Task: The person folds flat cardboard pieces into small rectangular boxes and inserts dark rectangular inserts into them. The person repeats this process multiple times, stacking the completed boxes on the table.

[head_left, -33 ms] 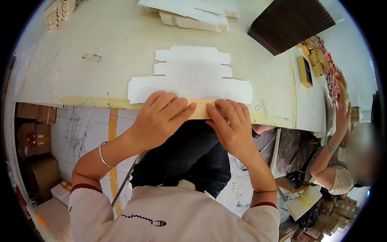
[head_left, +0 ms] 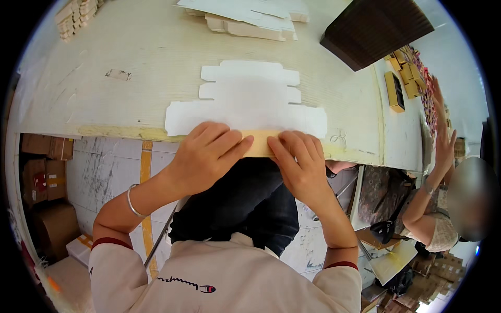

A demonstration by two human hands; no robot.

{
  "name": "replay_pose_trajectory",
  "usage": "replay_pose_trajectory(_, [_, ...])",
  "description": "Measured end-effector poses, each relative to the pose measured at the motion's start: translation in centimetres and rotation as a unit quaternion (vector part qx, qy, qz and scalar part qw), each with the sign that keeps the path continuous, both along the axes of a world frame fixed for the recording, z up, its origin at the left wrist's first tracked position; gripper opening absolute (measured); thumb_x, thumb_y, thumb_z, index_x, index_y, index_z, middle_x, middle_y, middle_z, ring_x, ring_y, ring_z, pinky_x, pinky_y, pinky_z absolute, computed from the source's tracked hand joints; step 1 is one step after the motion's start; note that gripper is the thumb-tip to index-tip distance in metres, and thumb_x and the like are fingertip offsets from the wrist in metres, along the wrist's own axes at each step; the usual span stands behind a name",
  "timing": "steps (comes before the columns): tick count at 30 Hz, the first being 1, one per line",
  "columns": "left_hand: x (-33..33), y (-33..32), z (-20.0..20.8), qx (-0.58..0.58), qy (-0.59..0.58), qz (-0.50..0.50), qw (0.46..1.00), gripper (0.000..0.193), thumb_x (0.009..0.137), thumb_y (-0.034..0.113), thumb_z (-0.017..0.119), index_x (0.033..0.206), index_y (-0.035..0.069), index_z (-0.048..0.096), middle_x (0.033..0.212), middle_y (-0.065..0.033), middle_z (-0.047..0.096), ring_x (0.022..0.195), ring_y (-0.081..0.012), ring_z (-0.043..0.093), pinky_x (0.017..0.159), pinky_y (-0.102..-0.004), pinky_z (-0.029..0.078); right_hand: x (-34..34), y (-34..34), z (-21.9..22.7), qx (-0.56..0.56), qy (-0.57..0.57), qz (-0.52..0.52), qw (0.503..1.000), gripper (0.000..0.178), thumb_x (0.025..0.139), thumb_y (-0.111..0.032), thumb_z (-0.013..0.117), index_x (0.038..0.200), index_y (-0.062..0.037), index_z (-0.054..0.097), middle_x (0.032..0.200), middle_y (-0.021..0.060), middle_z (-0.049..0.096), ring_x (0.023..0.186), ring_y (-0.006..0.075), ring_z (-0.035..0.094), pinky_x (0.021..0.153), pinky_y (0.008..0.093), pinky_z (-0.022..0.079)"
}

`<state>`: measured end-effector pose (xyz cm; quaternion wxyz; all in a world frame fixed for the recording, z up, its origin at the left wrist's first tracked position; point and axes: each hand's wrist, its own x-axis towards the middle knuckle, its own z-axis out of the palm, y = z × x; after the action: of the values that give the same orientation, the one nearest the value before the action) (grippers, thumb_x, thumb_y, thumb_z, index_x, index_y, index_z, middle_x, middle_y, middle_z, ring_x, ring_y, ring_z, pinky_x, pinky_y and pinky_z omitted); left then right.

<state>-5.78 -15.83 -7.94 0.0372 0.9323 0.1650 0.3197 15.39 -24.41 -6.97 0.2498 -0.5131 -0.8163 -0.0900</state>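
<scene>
A flat white cardboard box blank with side tabs lies at the near edge of the table. Along its near side, a tan-yellow strip, apparently a flap of the blank, reaches over the table edge above my lap. My left hand pinches this strip at its left part, thumb and fingers closed. At its right part my right hand grips it the same way. Both thumbs point toward each other with a short gap between. Fingertips under the strip are hidden.
Stacked white box blanks lie at the back. A dark brown box stands at the far right, beyond small yellow boxes. Small pale pieces are piled far left. A co-worker's hand is raised at the right.
The near strip and both hands have shifted very slightly toward me. At the right, the co-worker's hands have moved a little.
</scene>
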Motion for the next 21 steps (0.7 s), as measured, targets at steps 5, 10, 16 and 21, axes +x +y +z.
replay_pose_trajectory(5, [-0.2,1.6,1.4,-0.228,0.027,-0.006,0.973,0.020,0.074,0.011,0.070,0.093,0.006,0.068,0.081,-0.0028,0.056,0.079,-0.0207,0.054,0.062,-0.0338,0.043,-0.4,0.8,1.5,-0.142,0.109,-0.010,0.984,0.020,0.075,-0.003,0.064,0.095,-0.0019,0.061,0.097,0.0151,0.061,0.086,0.0303,0.060,0.071,0.0379,0.047])
replay_pose_trajectory(10, [1.2,1.2,3.4,-0.082,0.067,0.095,0.990,0.023,0.077,0.015,0.069,0.098,0.006,0.065,0.081,-0.0068,0.056,0.076,-0.0241,0.054,0.063,-0.0348,0.042,-0.5,3.0,4.1,-0.287,0.220,-0.042,0.931,0.017,0.084,-0.001,0.061,0.100,-0.0012,0.055,0.070,0.0166,0.061,0.068,0.0359,0.060,0.064,0.0409,0.048])
replay_pose_trajectory(16, [0.3,-1.2,3.7,-0.280,0.002,0.122,0.952,0.017,0.079,0.015,0.066,0.092,0.006,0.062,0.084,-0.0111,0.056,0.079,-0.0297,0.057,0.068,-0.0378,0.045,-3.5,1.3,3.5,-0.341,0.480,0.044,0.807,0.047,0.085,0.000,0.060,0.129,-0.0028,0.046,0.087,0.0162,0.065,0.077,0.0319,0.064,0.074,0.0340,0.050])
replay_pose_trajectory(21, [-1.9,3.0,4.2,-0.258,0.078,0.115,0.956,0.012,0.079,-0.001,0.057,0.089,0.005,0.060,0.084,-0.0100,0.057,0.076,-0.0295,0.056,0.069,-0.0366,0.045,-0.5,0.0,4.3,-0.204,0.210,0.127,0.948,0.064,0.072,-0.011,0.074,0.132,-0.0062,0.051,0.138,0.0181,0.046,0.124,0.0347,0.046,0.102,0.0415,0.038])
